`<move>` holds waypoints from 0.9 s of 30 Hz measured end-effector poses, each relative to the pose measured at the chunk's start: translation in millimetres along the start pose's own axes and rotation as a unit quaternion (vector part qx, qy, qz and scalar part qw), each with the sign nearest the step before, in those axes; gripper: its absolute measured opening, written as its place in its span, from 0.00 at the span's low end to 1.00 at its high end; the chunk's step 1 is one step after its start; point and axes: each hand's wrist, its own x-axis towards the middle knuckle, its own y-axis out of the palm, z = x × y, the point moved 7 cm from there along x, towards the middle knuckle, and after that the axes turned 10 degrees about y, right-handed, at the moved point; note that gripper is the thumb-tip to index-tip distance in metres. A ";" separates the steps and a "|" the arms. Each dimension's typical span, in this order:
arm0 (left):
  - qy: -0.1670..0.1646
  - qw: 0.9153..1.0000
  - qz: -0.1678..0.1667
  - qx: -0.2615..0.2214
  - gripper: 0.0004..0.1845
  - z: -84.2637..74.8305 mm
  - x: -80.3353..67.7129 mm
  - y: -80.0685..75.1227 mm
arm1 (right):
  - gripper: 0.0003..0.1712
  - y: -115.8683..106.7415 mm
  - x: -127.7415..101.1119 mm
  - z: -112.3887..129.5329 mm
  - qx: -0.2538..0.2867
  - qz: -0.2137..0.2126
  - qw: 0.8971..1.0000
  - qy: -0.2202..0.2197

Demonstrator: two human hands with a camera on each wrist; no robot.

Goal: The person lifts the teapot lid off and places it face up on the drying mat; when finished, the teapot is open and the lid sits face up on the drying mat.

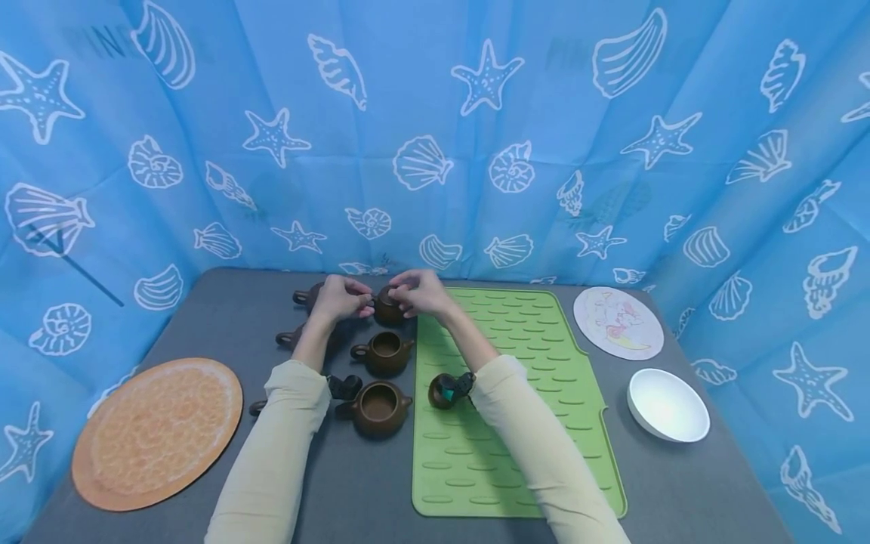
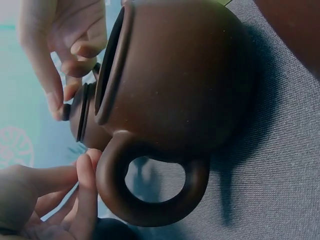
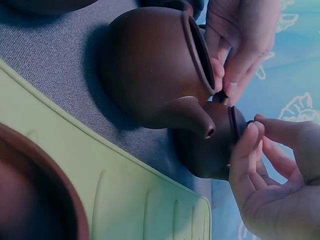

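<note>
At the table's back stands a small brown teapot (image 1: pixel 389 310) with its lid (image 3: pixel 238 126) on top. My right hand (image 1: pixel 420 293) pinches the lid's knob between thumb and fingers. From the other side, my left hand (image 1: pixel 342 301) pinches the teapot's handle, which its fingers mostly hide. Nearer to me are two lidless brown teapots, one in the middle (image 1: pixel 387 355) and a wider one in front (image 1: pixel 377 409). The middle teapot (image 2: pixel 185 75) fills much of the left wrist view, its open mouth toward the hands.
More brown teapots, including one at the back left (image 1: pixel 308 296), lie partly behind my left arm. A green ridged mat (image 1: pixel 516 453) bears a round brown piece (image 1: pixel 440 393) under my right wrist. Right are a white bowl (image 1: pixel 668 406) and printed disc (image 1: pixel 618 323); left, a round orange-brown mat (image 1: pixel 159 434).
</note>
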 end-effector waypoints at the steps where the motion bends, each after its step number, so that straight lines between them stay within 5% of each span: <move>1: 0.000 1.000 0.001 -0.005 0.13 0.7 0.0 0.4 | 0.19 0.5 0.7 -0.2 -0.001 -0.003 1.000 -0.001; 15: 0.000 1.000 -0.003 -0.023 0.13 2.4 -1.6 -0.5 | 0.15 -1.4 0.0 1.3 -0.045 -0.037 0.998 -0.037; 27: 0.009 1.000 -0.008 -0.028 0.12 1.7 -2.0 2.4 | 0.15 -22.6 -51.7 -1.2 -0.056 -0.017 0.994 -0.089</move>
